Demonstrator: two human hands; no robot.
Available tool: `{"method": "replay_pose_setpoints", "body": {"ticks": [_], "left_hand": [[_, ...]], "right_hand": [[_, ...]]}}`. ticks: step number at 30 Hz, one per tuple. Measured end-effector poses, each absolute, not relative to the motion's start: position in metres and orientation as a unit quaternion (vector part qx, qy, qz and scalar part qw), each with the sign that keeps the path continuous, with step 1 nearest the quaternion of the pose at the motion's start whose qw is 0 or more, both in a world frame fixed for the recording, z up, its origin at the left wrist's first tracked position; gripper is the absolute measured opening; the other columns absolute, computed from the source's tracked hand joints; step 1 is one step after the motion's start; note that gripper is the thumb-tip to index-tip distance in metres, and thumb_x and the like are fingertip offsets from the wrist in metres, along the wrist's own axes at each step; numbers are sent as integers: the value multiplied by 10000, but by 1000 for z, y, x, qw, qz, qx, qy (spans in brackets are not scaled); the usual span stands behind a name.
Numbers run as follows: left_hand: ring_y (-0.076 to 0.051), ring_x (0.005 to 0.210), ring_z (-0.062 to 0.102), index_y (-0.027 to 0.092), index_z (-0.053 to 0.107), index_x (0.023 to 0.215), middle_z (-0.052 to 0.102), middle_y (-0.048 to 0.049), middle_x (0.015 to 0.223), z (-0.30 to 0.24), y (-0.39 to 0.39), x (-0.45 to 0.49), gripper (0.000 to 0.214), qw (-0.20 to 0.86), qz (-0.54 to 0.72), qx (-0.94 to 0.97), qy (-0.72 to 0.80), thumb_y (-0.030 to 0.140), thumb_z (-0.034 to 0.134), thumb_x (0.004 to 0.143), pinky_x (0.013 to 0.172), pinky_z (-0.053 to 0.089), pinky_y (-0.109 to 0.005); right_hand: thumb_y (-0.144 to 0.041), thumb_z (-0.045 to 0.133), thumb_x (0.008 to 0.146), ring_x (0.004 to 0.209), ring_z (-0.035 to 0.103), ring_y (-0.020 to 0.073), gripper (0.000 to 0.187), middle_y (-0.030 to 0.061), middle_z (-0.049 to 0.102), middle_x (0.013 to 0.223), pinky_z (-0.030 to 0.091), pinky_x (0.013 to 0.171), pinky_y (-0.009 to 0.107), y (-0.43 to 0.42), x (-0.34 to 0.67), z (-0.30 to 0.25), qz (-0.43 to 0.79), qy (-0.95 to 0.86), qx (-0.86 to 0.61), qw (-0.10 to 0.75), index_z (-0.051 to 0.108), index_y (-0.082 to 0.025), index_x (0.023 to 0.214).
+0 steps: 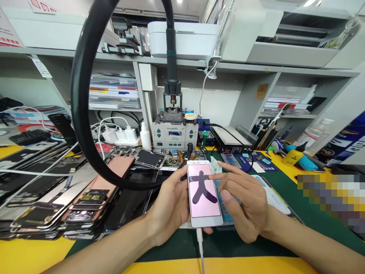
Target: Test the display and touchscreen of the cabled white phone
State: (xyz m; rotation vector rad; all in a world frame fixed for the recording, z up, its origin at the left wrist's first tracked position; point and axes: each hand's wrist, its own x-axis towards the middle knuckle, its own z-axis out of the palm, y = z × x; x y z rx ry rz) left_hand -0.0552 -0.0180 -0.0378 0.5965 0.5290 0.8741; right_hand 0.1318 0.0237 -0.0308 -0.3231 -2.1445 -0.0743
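A white smartphone (204,211) rests in my left hand (173,205), its lit pink screen facing me. Dark thick strokes on the screen form a shape like the character 大. My right hand (245,198) is over the phone's right side, index finger extended with its tip at the screen, near the right end of the horizontal stroke. Its other fingers are spread or loosely bent, and it grips nothing. From the phone's bottom edge a white charging cable (200,243) runs down toward me. Part of my left hand is hidden behind the phone.
Stacks of phone parts and screens (94,190) fill the left. A thick black hose (76,95) loops in front of the hot-air station (174,133). White chargers (125,134) sit in a power strip. A yellow bottle (292,156) stands right, beyond the green mat (288,194).
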Motion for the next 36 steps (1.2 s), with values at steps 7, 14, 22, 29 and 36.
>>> {"method": "replay_pose_setpoints", "body": {"ticks": [7,14,22,29,36], "left_hand": [[-296,884,603,174,601,1227,624,-134,1034,-38,-17,-55,613,829,413,282,249,627,359,893,684,534,-477],[-313,898,619,156,575,1258,631,-171,1115,-35,-18,-54,629,832,415,273,249,624,366,894,635,538,-430],[-355,992,618,171,520,1320,607,-177,1220,-37,-18,-54,627,829,414,293,236,603,318,913,682,530,-455],[-308,940,642,153,502,1317,624,-178,1188,-27,-18,-57,613,815,448,273,246,588,358,909,697,529,-411],[-305,946,631,153,448,1346,599,-185,1196,-27,-13,-61,651,824,466,247,208,618,361,899,665,529,-398]], "right_hand": [[-85,473,721,710,676,217,115,31,578,595,524,929,515,25,132,-32,-27,-872,-118,474,543,-171,694],[-84,475,716,717,674,211,118,27,587,619,522,932,510,24,132,-31,-17,-873,-121,473,549,-176,712],[-92,475,705,609,577,186,109,11,479,595,527,773,482,11,146,-27,21,-824,-88,560,509,-184,656],[-63,424,774,455,281,128,233,-30,286,526,219,464,324,10,141,-20,38,-830,-92,548,382,-223,609],[-64,431,766,462,289,128,199,-29,321,529,210,474,315,16,137,-25,20,-834,-75,546,426,-216,638]]}}
